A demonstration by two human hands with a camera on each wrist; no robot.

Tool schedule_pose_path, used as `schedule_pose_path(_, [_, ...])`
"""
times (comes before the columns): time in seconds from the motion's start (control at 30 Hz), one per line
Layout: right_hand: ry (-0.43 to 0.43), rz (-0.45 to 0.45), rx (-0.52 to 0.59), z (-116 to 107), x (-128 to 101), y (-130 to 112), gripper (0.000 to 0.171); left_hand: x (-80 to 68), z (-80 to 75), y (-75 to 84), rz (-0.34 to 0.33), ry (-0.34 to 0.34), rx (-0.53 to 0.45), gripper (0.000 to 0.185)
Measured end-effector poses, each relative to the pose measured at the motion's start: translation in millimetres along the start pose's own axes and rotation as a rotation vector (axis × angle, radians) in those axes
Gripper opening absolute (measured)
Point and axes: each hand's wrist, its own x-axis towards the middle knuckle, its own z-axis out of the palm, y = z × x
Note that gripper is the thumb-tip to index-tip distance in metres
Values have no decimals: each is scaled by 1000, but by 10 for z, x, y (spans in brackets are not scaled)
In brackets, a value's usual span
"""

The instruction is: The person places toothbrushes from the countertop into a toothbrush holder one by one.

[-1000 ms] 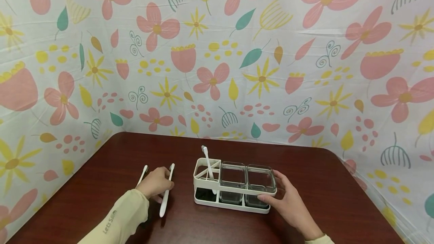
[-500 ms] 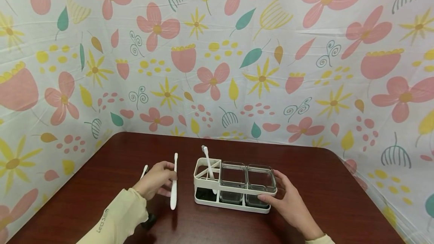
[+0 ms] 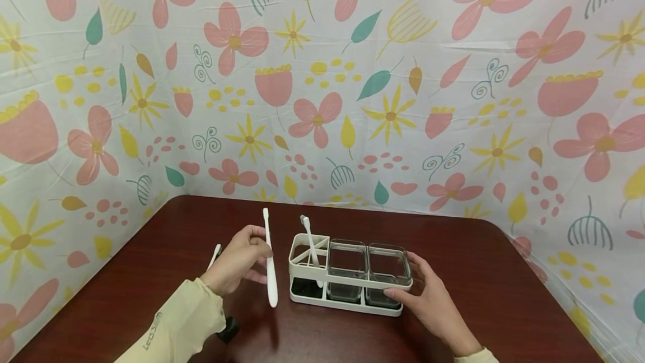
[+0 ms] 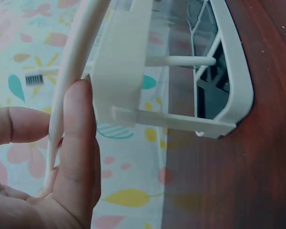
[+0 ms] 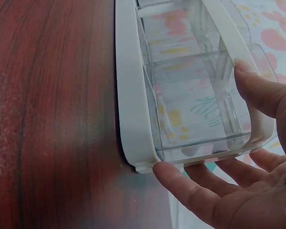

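Observation:
In the head view my left hand (image 3: 238,257) pinches a white toothbrush (image 3: 271,282) between thumb and fingers, held above the table with its head up and handle end down. It is just left of a white toothbrush holder (image 3: 347,281). A second toothbrush (image 3: 311,242) leans in the holder's divided left section. Two clear cups (image 3: 344,292) fill the other sections. My right hand (image 3: 428,298) holds the holder's right end. In the right wrist view the thumb (image 5: 260,90) lies on the upper band and the fingers spread along the end.
Another toothbrush (image 3: 215,254) lies on the dark red-brown table (image 3: 443,240), partly hidden behind the left hand. A small black object (image 3: 229,329) shows beside the left sleeve. A flower-printed cloth (image 3: 322,184) hangs behind the table.
My left hand has lifted the toothbrush from the table and carried it right, towards the holder, turning it more upright. The right hand and holder have stayed in place.

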Motion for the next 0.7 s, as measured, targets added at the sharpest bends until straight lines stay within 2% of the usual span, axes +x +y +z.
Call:
schedule_pose_path(0.43, [-17, 16, -3, -9, 3, -1, 95, -12, 188, 170, 90, 14, -107, 39])
schedule_pose_path(0.7, [-25, 36, -1, -7, 0, -11, 96, -3, 278, 236, 176, 19, -199, 46])
